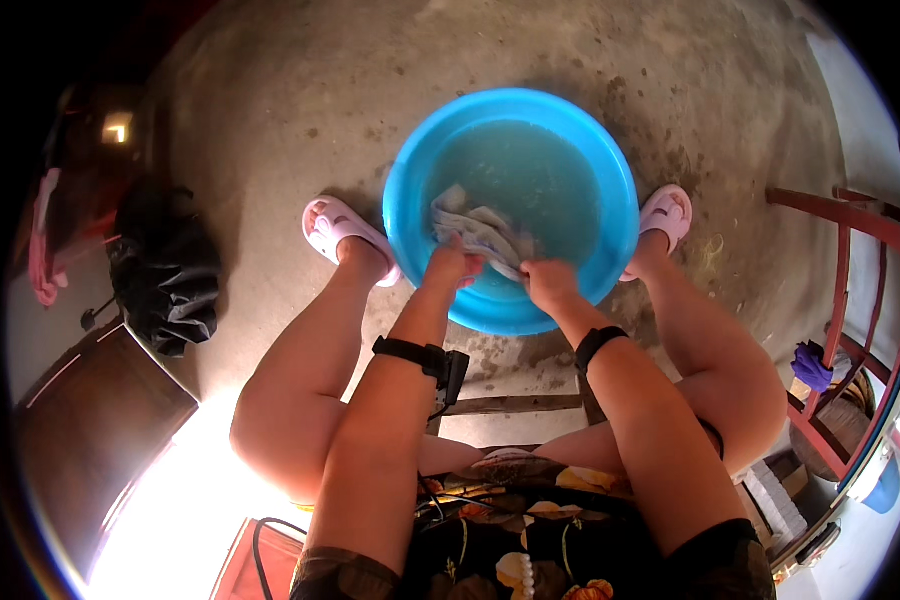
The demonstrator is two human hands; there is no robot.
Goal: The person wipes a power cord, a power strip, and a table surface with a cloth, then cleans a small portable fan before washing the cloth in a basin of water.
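Note:
A round blue basin [403, 170] full of cloudy water stands on the floor between my feet. Partly in the water, near the basin's close side, lies a wet, pale, crumpled cloth [483, 228]. My left hand [454, 262] grips the cloth's near left part, its fingers partly hidden behind the hand. To the right, my right hand [550, 284] is closed around the cloth's near right end, just inside the rim. The cloth stretches between both hands and spreads away from me in folds.
Pink slippers [342, 228] on my feet flank the basin on a concrete floor with wet spots. Left of me is a black crumpled bag or cloth [165, 265]. A dark red frame [838, 215] stands at the right, with a purple cloth [811, 367] on it.

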